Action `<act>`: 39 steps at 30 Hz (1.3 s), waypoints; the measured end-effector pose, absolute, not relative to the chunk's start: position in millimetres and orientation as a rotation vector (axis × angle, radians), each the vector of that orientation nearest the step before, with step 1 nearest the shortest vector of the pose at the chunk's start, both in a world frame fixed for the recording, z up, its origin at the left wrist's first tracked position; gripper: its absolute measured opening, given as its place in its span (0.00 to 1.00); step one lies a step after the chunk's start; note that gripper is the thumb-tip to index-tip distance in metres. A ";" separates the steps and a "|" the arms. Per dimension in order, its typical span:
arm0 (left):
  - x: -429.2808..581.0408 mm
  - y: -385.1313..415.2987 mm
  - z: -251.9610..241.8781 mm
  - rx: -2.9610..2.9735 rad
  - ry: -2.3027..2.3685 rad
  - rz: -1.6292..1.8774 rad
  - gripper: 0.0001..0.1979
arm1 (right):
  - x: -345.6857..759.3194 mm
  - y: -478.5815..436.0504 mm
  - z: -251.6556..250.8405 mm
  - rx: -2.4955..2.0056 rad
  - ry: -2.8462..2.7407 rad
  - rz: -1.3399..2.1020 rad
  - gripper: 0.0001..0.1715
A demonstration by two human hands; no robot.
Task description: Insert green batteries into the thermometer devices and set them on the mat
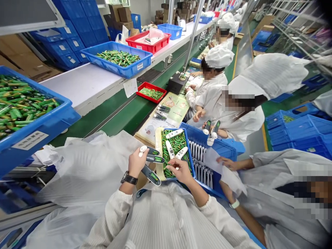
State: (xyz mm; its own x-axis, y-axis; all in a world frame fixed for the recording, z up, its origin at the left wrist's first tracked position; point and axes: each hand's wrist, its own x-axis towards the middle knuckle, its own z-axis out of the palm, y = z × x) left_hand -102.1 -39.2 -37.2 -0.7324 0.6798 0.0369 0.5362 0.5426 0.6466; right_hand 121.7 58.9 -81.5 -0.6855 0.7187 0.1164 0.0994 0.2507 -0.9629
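Observation:
My left hand [137,162] is closed round the white heads of several handheld thermometers fanned out to the right. Their dark grey handles [152,175] face up, with green batteries showing in the open compartments. My right hand [181,170] is pinched beside the handle tips, with what looks like a small green battery at its fingertips. Under it stands a blue tray [192,162] full of green batteries [175,141]. White thermometers [169,149] lie on top of those batteries.
A blue crate [220,143] with rows of white thermometers stands right of the tray. Co-workers in white sit along the line; one hand [229,163] holds a translucent bag. More thermometers [162,112] lie on the mat ahead. Blue battery bins [140,67] line the left shelf.

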 end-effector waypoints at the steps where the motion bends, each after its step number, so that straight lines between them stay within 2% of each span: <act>1: -100.1 -36.5 -36.7 1.036 2.552 0.962 0.17 | 121.7 56.2 -72.4 -0.713 -1.978 1.471 0.16; 7: -87.5 -21.0 -32.1 1.126 2.517 0.967 0.17 | 115.7 35.0 -35.5 -0.467 -2.206 1.373 0.17; 10: -84.7 -17.2 -31.0 1.117 2.527 0.978 0.17 | 114.1 26.6 -36.1 -0.494 -2.287 1.394 0.16; 13: -83.8 -16.7 -31.2 1.105 2.527 0.984 0.17 | 112.0 25.4 -41.1 -0.527 -2.291 1.431 0.08; 16: -82.2 -17.4 -32.3 1.110 2.520 0.969 0.17 | 105.8 28.7 -42.2 -0.492 -2.310 1.427 0.12; 20: -76.3 -18.5 -35.1 1.092 2.498 0.996 0.18 | 93.7 29.1 -42.6 -0.446 -2.391 1.465 0.08; 25: -71.4 -21.2 -41.6 0.990 2.494 0.992 0.18 | 94.0 22.1 -50.4 -0.352 -2.557 1.175 0.07; 27: -73.5 -22.4 -45.0 0.934 2.498 1.002 0.18 | 100.8 20.2 -52.3 -0.311 -2.619 1.067 0.09; 32: -84.5 -23.2 -52.4 0.814 2.504 1.089 0.18 | 115.7 20.2 -61.2 -0.296 -2.746 0.938 0.31; 34: -87.4 -23.1 -55.4 0.784 2.494 1.113 0.19 | 116.4 20.8 -71.8 -0.253 -2.765 0.905 0.31; 39: -87.9 -25.2 -64.4 0.772 2.486 1.113 0.20 | 108.5 21.0 -99.2 -0.202 -2.691 0.901 0.23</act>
